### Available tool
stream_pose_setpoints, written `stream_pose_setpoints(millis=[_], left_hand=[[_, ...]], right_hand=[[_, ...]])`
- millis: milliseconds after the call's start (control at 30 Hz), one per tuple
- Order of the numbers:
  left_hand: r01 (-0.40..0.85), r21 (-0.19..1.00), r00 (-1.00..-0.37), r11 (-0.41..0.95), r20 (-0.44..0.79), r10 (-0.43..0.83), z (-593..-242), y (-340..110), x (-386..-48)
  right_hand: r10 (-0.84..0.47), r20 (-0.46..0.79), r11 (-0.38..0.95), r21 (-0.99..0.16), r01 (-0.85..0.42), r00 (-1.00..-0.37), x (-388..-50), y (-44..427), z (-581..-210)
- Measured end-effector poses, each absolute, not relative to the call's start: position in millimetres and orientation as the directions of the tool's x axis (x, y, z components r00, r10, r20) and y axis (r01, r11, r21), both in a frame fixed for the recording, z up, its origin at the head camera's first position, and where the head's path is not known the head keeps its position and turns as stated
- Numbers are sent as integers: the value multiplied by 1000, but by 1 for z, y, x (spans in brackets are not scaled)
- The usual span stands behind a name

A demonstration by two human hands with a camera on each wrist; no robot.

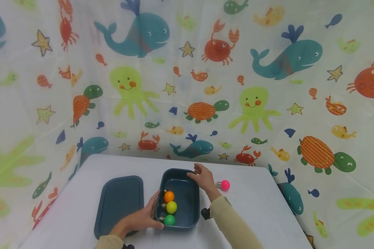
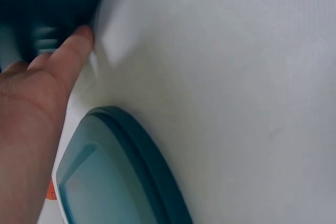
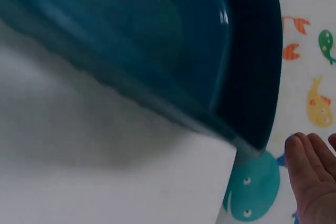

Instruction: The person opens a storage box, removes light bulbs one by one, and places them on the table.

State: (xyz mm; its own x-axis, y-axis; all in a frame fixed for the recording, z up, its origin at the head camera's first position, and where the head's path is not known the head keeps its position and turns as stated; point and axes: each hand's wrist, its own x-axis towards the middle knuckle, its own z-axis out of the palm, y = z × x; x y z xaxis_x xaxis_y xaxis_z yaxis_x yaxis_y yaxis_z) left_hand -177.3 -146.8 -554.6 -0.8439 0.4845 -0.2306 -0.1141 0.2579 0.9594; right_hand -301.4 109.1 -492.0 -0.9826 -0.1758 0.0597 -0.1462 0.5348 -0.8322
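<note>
A dark blue box (image 1: 184,202) holds three toy light bulbs along its left side: an orange bulb (image 1: 169,196), a yellow bulb (image 1: 171,207) and a green bulb (image 1: 169,220). My left hand (image 1: 141,216) holds the box at its front left corner, thumb at the front, fingers along the outer left wall; in the left wrist view they look nearly straight. Over the back right corner of the box is my right hand (image 1: 203,177), with nothing in its fingers. The right wrist view shows those fingers extended, apart from the rim. A pink bulb (image 1: 225,185) lies right of the box.
Left of the box lies a dark blue lid (image 1: 121,200), flat on the white table (image 1: 252,207). A curtain (image 1: 180,86) printed with sea animals hangs behind the table and at its sides.
</note>
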Motion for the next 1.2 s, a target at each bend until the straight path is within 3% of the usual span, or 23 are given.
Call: stream_pose_setpoints(millis=[233, 633, 1200], left_hand=[[-118, 961, -843, 249, -230, 486, -555, -147, -177], [-111, 962, -838, 249, -225, 496, -555, -148, -176], [-102, 966, -838, 237, -212, 502, -554, -150, -176]], right_hand=[[-294, 52, 537, -817, -210, -954, -285, 86, -504], [-398, -73, 606, -770, -202, -915, -262, 60, -521], [-405, -112, 683, -697, -218, -908, -255, 44, -520]])
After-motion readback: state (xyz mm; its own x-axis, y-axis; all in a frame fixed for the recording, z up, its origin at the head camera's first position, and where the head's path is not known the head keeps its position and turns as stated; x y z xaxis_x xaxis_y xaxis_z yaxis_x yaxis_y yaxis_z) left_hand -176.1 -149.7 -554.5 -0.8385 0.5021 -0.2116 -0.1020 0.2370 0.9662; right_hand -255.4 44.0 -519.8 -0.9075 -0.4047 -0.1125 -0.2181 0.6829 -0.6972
